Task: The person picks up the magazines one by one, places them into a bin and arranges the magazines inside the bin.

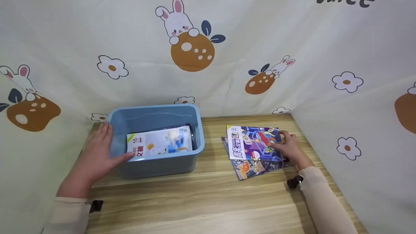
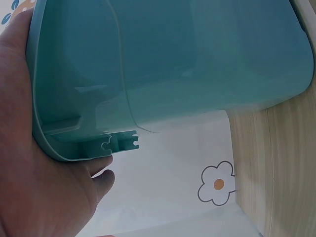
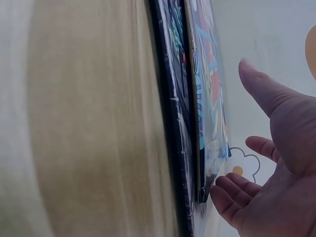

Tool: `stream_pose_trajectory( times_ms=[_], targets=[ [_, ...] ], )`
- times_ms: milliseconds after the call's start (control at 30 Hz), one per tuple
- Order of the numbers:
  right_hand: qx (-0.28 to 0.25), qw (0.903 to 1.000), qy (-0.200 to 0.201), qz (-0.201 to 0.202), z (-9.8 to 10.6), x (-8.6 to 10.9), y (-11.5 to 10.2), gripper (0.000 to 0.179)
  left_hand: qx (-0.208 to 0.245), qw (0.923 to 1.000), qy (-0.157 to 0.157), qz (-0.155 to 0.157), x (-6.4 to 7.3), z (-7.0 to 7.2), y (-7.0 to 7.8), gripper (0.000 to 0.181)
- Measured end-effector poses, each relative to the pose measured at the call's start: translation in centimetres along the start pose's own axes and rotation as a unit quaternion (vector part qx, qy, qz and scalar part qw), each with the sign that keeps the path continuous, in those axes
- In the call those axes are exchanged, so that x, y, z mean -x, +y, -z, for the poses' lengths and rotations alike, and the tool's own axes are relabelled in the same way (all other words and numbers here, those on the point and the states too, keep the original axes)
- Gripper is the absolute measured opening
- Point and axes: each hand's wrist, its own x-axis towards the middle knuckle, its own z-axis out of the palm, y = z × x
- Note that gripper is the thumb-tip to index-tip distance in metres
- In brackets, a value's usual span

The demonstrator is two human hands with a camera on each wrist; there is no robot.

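In the head view, two magazines lay stacked on the right part of the desk (image 1: pixel 208 201). The upper magazine (image 1: pixel 243 143) had a busy purple-blue cover, a white strip with dark characters down its left side and a yellow far-left corner. The lower magazine (image 1: pixel 248 169), darker, with an orange figure, lay at an angle and stuck out toward the near side. The right hand (image 1: pixel 292 149) was at the right edge of the stack, thumb over the top cover, fingers spread rather than clenched. To the left stood a blue bin (image 1: pixel 162 167) holding a white magazine (image 1: pixel 164 141) with red characters, a "16" and a yellow-green corner; something dark (image 1: pixel 194 138) showed under it. The left hand (image 1: pixel 97 156) grasped the bin's near-left corner, thumb over the near rim.

In the left wrist view, that hand wrapped the rim, fingertips below it, and the bin's smooth outer wall stood on the desk.

In the right wrist view, the stack appeared edge-on, both covers glossy. The right thumb and fingers were apart, released; whether the fingertips touched the edge, I could not tell.
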Motion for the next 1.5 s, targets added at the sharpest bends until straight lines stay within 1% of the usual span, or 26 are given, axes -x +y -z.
stream_pose_trajectory(
  times_ms=[133,233,333,433,633,800,933,1067,1400,1500],
  targets=[
    [0.008,0.9998,-0.019,0.003,0.2,-0.4,0.1,0.100,0.001,1.0000,0.005,-0.004,0.0,0.0,0.0,0.133],
    [0.020,0.9988,-0.044,-0.005,0.4,-0.7,0.0,0.106,-0.001,1.0000,0.006,-0.004,0.0,0.0,0.0,0.133],
    [0.045,0.9962,-0.074,-0.010,0.7,-1.1,-0.2,0.114,-0.002,1.0000,0.008,-0.003,0.0,-0.1,-0.2,0.133],
    [0.074,0.9926,-0.095,-0.012,0.9,-1.5,-0.5,0.121,0.000,1.0000,0.007,0.001,0.0,-0.2,-0.3,0.133],
    [0.122,0.9860,-0.114,-0.006,1.2,-2.0,-0.9,0.128,0.000,1.0000,0.007,0.004,0.1,-0.2,-0.5,0.134],
    [0.142,0.9831,-0.115,-0.006,1.1,-2.4,-1.1,0.127,-0.003,0.9999,0.009,0.004,0.1,-0.2,-0.5,0.133],
    [0.138,0.9831,-0.119,-0.009,1.0,-2.6,-1.1,0.127,-0.003,0.9999,0.010,0.004,0.1,-0.1,-0.5,0.133],
    [0.123,0.9842,-0.127,-0.013,0.8,-2.8,-0.9,0.127,0.004,0.9999,0.012,-0.003,0.1,0.0,-0.5,0.132],
    [0.110,0.9825,-0.147,-0.029,1.6,-3.5,-0.8,0.126,0.006,0.9999,0.011,-0.006,0.1,-0.2,-0.4,0.131],
    [0.099,0.9830,-0.149,-0.041,1.8,-3.7,-0.6,0.126,0.002,0.9999,0.009,-0.006,0.1,-0.2,-0.4,0.131]
  ],
)
